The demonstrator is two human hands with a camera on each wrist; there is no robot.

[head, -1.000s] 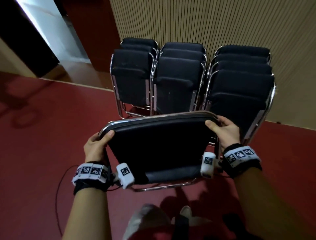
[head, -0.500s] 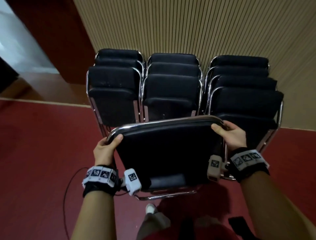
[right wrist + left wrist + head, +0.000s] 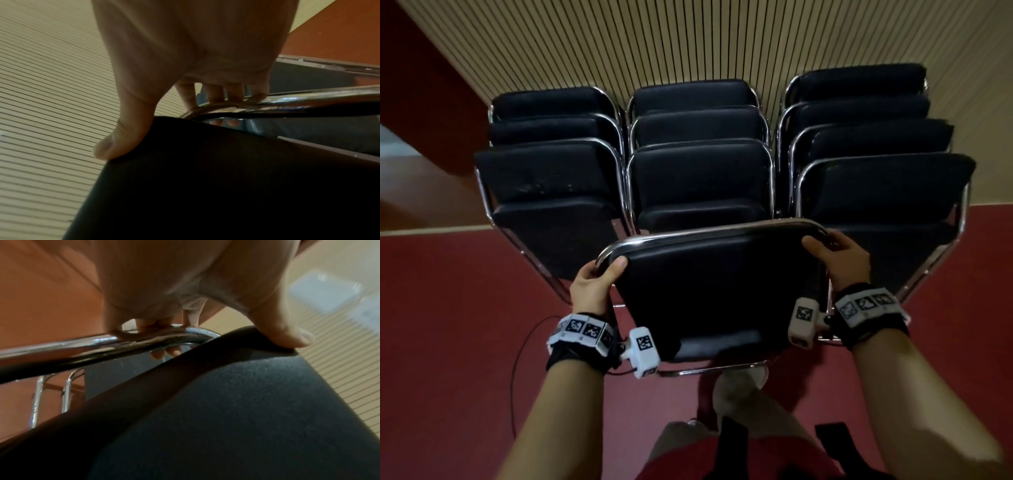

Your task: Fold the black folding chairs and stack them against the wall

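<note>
Both hands, left [image 3: 593, 283] and right [image 3: 840, 257], grip folded chair [image 3: 717, 291] by top corners | faces middle stack [image 3: 700, 171] at wall [image 3: 688, 41] | keeps it level to lean on

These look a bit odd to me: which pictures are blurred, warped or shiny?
Head view: wide-angle bend, slatted wall fans outward. Left wrist view: blurred background, glare on the chrome frame. Right wrist view: dim, black backrest nearly featureless.
</note>
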